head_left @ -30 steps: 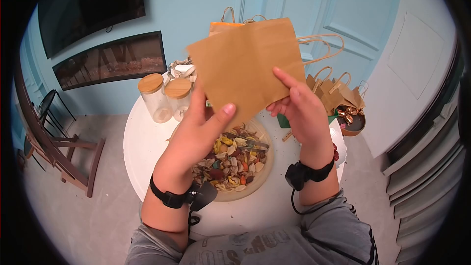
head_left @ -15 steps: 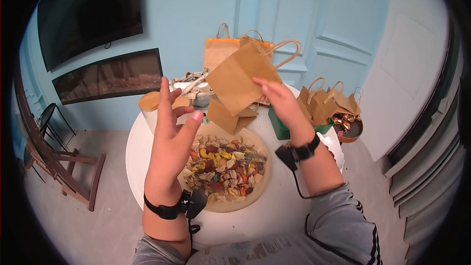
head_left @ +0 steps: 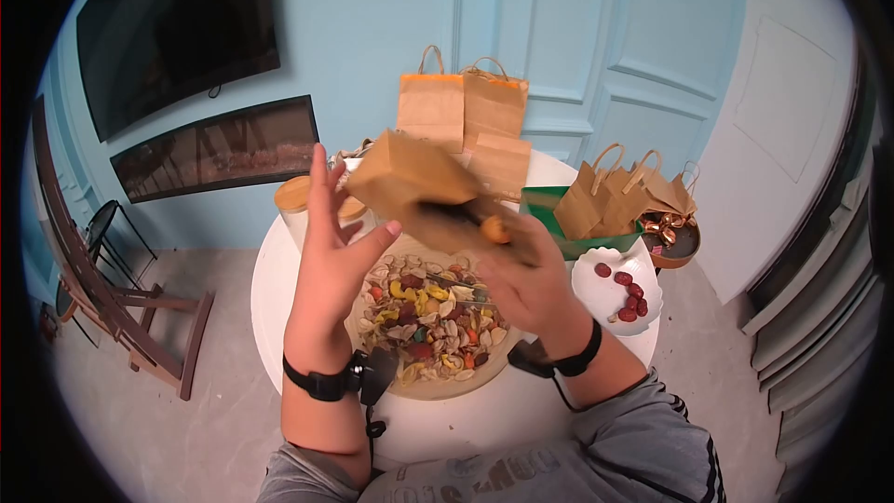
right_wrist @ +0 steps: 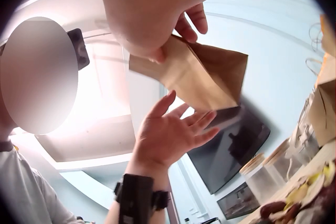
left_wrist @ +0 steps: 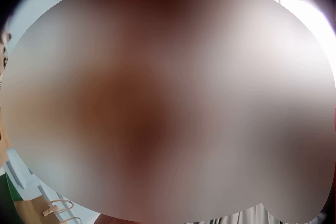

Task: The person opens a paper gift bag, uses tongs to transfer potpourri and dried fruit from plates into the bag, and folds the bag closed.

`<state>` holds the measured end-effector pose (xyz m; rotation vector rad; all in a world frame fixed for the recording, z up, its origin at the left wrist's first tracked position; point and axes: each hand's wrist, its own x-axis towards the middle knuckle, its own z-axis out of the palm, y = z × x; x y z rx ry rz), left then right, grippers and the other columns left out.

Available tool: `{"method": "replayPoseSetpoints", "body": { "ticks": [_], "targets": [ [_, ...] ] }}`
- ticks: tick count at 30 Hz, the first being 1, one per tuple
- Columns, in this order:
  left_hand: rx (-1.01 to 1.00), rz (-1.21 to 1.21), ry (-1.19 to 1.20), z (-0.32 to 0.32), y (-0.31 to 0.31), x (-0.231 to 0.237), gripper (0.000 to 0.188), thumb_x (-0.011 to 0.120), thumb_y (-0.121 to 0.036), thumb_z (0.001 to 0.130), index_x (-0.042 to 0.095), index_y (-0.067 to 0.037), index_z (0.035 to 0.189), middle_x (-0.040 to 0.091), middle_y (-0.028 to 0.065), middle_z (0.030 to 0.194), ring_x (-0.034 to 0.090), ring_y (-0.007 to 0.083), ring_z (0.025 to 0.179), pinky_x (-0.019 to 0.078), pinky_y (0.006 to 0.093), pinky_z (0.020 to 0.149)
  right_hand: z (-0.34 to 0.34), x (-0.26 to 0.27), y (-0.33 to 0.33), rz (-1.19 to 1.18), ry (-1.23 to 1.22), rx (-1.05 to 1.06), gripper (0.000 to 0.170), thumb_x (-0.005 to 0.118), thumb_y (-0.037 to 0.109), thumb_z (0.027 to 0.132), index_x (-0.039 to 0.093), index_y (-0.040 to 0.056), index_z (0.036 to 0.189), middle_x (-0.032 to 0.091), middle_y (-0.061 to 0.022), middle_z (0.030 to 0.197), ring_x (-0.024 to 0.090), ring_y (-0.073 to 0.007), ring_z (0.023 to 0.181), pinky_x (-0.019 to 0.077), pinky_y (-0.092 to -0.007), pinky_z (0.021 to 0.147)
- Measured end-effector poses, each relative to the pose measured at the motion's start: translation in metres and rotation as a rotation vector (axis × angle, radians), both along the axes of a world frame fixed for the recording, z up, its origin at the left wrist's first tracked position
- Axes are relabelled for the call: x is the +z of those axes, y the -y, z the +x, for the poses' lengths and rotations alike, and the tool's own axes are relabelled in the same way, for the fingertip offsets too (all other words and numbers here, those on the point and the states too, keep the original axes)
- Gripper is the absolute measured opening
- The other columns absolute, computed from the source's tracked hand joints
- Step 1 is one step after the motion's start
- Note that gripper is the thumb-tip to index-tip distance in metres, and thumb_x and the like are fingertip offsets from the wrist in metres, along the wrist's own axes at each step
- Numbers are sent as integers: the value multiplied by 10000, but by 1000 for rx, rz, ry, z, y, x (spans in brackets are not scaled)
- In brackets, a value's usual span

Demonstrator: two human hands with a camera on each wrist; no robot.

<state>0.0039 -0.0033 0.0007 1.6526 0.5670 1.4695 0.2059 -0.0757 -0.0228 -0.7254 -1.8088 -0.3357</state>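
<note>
A brown paper bag (head_left: pixel 410 168) hangs tilted above the round tray, blurred in the head view, its dark opening facing lower right. My right hand (head_left: pixel 531 284) grips it at the opening's edge. In the right wrist view, the fingers of that hand (right_wrist: pixel 157 11) pinch the edge of the bag (right_wrist: pixel 194 79). My left hand (head_left: pixel 326 265) is raised at the bag's left, its fingers spread and holding nothing. From the right wrist, the left hand (right_wrist: pixel 168 134) appears palm up just below the bag. The left wrist view is mostly blurred out.
Dried pieces of several colours lie in the round tray (head_left: pixel 447 389). Jars with wooden lids (head_left: pixel 291 194) stand left. Brown bags (head_left: pixel 430 102) stand at the back, others in a green box (head_left: pixel 545 197) at right. Red dates lie on a white plate (head_left: pixel 591 293). A person (right_wrist: pixel 31 187) shows at left.
My left hand has come off the bag and spread its fingers. My right hand has moved down and nearer, turning the bag so that its opening faces lower right.
</note>
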Motion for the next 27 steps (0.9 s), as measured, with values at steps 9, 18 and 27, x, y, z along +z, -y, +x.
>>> {"method": "replayPoseSetpoints", "body": {
  "ticks": [9, 18, 27],
  "targets": [
    [-618, -286, 363, -15, -33, -27, 610, 679, -295, 855, 441, 4, 1330, 528, 100, 1301, 488, 236, 1220, 382, 374, 1021, -38, -14, 0, -287, -259, 214, 321, 567, 9, 870, 599, -40, 1186, 637, -150, 1135, 623, -192, 857, 489, -299, 786],
    [-119, -140, 139, -44, -22, 2, 590, 663, -333, 862, 468, -3, 1310, 562, 107, 1240, 519, 202, 1156, 386, 334, 988, 14, -7, 9, -612, -437, 358, 217, 509, -48, 819, 586, 18, 1011, 643, -54, 808, 559, -90, 655, 452, -222, 583],
    [-254, -136, -112, -40, -4, 10, 651, 672, -301, 860, 427, -2, 1383, 543, 101, 1289, 481, 195, 1215, 354, 336, 1029, 20, -10, -8, -1312, -423, 532, 448, 528, 37, 876, 435, 36, 1314, 639, -33, 771, 480, -40, 533, 430, -188, 533]
  ]
}}
